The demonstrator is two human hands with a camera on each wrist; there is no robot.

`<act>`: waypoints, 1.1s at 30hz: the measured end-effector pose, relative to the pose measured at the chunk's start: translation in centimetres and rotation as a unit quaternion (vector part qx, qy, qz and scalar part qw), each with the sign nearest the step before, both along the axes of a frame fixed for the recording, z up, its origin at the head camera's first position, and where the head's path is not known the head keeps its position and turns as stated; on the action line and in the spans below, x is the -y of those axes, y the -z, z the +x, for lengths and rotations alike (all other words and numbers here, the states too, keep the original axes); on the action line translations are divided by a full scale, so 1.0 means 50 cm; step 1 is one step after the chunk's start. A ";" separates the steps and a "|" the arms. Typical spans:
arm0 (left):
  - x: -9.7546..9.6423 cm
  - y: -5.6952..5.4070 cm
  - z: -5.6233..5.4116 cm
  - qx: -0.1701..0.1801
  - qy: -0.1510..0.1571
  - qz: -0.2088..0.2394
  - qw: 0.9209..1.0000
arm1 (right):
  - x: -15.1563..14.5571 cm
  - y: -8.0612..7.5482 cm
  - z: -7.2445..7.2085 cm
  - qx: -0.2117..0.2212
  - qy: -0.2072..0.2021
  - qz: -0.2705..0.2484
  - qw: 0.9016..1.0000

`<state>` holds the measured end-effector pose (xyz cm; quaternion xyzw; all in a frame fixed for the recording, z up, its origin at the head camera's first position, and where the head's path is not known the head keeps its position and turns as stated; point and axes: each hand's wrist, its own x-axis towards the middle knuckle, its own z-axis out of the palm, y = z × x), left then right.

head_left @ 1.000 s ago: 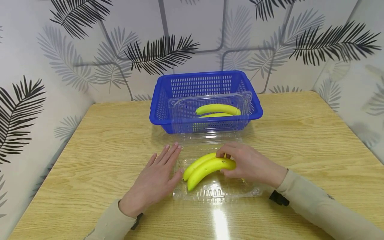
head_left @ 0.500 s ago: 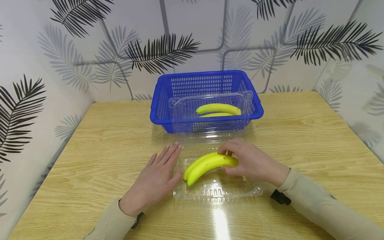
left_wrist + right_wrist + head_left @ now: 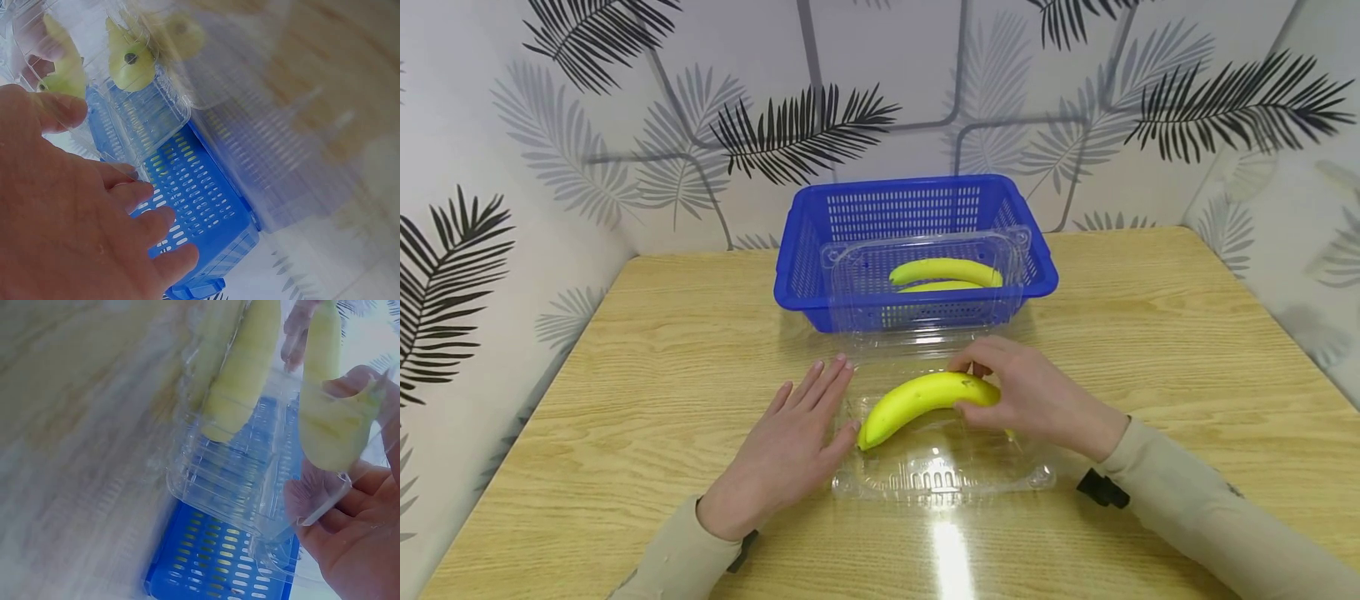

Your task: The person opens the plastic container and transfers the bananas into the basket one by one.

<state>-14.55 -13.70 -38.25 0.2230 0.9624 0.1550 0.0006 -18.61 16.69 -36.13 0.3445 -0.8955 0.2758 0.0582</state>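
My right hand (image 3: 1026,396) grips the right end of a yellow banana (image 3: 925,396) over the base of a clear plastic clamshell box (image 3: 880,479). In the right wrist view a second banana (image 3: 244,381) lies in the box beside the held banana (image 3: 331,425); the head view has it mostly hidden behind the held one. My left hand (image 3: 786,446) lies with straight fingers along the box's left edge, its thumb near the banana's tip. In the left wrist view these fingers (image 3: 134,194) touch the clear wall.
The box's clear lid (image 3: 925,321) stands raised at the back, in front of a blue perforated basket (image 3: 805,292). Through the lid, two bananas (image 3: 947,271) show in the basket. A leaf-patterned wall (image 3: 760,83) rises behind the wooden table (image 3: 700,333).
My right hand has shifted the held banana slightly back and to the right, so that it covers the banana behind it. My left hand stays in place.
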 end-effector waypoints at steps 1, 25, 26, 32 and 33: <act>0.000 0.000 0.000 0.000 0.000 0.000 1.000 | -0.001 -0.001 0.000 -0.002 0.002 -0.001 1.000; 0.001 -0.002 0.002 0.010 0.000 -0.009 1.000 | -0.013 -0.016 -0.009 -0.032 0.003 -0.038 0.999; 0.001 -0.002 0.002 0.011 0.000 -0.010 1.000 | -0.013 -0.017 -0.010 -0.033 0.003 -0.039 0.999; 0.001 -0.002 0.001 0.011 0.001 -0.010 1.000 | -0.016 -0.023 -0.010 -0.043 0.002 -0.044 0.998; 0.001 -0.002 0.001 0.011 0.001 -0.010 1.000 | -0.017 -0.024 -0.010 -0.045 0.001 -0.044 0.998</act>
